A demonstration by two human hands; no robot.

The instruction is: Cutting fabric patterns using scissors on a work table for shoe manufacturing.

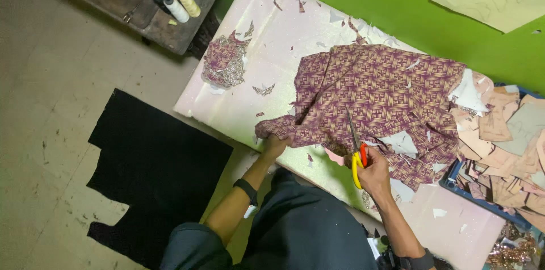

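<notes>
The scissors (356,146) stand with their long axis running away from the person, the thin metal blades pointing up the board toward the green wall and leaning slightly left, the yellow and red plastic handles nearest the body. The right hand (374,174) is closed through those handles, and the blades lie over the patterned fabric (380,97), a soft purple cloth printed with a tan basket-weave. That cloth sprawls in loose folds across the pale pink cutting board (272,37), its long side stretching left to right. The left hand (275,146) pinches the fabric's crumpled left end at the board's near edge. Stiff pinkish paper pieces (502,151) pile to the right.
</notes>
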